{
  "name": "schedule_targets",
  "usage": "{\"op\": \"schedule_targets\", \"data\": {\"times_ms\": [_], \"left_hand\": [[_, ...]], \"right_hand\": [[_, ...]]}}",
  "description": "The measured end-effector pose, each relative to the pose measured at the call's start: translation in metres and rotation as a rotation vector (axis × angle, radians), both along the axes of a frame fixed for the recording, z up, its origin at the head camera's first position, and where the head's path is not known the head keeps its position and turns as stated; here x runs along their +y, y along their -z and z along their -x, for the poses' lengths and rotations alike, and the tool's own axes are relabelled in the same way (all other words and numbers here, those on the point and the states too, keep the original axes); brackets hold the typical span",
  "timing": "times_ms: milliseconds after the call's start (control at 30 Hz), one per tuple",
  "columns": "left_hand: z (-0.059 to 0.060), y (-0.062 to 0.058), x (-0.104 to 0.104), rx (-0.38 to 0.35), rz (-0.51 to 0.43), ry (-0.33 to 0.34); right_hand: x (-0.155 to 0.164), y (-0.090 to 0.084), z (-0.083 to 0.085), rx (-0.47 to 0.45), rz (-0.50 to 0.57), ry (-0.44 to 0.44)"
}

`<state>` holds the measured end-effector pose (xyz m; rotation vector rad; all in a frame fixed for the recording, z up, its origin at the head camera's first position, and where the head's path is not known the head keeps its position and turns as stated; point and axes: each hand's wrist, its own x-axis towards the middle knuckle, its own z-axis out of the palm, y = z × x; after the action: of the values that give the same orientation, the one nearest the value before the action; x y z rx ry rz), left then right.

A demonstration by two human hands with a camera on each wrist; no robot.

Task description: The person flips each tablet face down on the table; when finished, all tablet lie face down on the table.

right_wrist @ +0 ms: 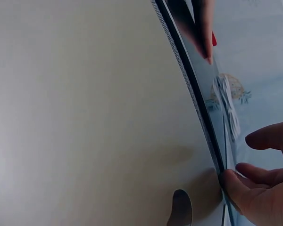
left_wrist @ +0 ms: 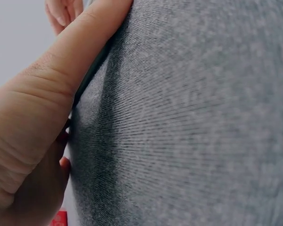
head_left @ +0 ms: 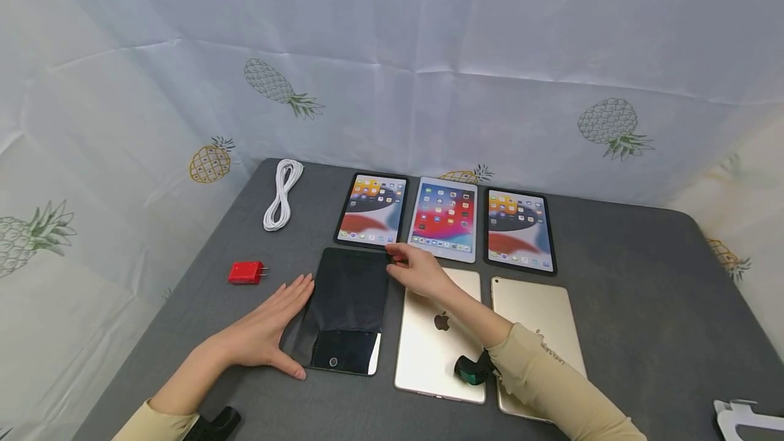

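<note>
A tablet with a dark screen (head_left: 350, 301) lies face up on the grey table, its round button toward me. My left hand (head_left: 260, 329) rests along its left side, fingers stretched out and thumb near the lower left corner. At the tablet's upper right corner is my right hand (head_left: 421, 274), its fingers loosely bent. The right wrist view shows a fingertip of that hand (right_wrist: 262, 193) against the tablet's edge (right_wrist: 203, 113). Under my right wrist, a gold tablet (head_left: 431, 359) lies back up. In the left wrist view the left thumb (left_wrist: 80, 42) extends along the tablet's edge.
Behind lie three lit tablets: a dark-framed one (head_left: 372, 209), a white-framed one (head_left: 444, 218) and another dark-framed one (head_left: 520, 230). A second gold tablet (head_left: 535, 308) is partly under my sleeve. Leftward are a coiled white cable (head_left: 282, 196) and a red charger plug (head_left: 246, 273).
</note>
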<state>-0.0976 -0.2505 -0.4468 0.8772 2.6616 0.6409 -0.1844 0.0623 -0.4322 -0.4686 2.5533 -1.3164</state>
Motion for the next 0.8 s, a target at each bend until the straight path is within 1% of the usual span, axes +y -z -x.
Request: {"op": "schedule_targets", "data": {"times_ms": [133,267,367,467,600,800], "left_hand": [[-0.0002,0.0003,0.0003,0.001,-0.009,-0.007],[-0.0006,0.0006,-0.0004,0.003,-0.017,-0.016],[-0.0009,0.0010,-0.0011,0.024,-0.028,-0.010],[-0.0012,0.0015,-0.0015,0.059,-0.043,0.006],[-0.0012,0.0021,-0.0016,0.072,-0.040,0.011],[-0.0009,0.0026,-0.0010,0.042,-0.012,0.000]], "right_hand": [[-0.0027,-0.0017,-0.0028,-0.001,-0.025,0.029],[-0.0050,-0.0019,-0.0055,-0.011,-0.022,0.052],[-0.0061,-0.0034,-0.0061,-0.019,-0.013,0.056],[-0.0062,-0.0046,-0.0049,-0.053,0.008,0.069],[-0.0061,-0.0019,-0.0006,-0.132,0.076,0.101],[-0.0073,0.0005,0.0032,-0.223,0.225,0.131]]}}
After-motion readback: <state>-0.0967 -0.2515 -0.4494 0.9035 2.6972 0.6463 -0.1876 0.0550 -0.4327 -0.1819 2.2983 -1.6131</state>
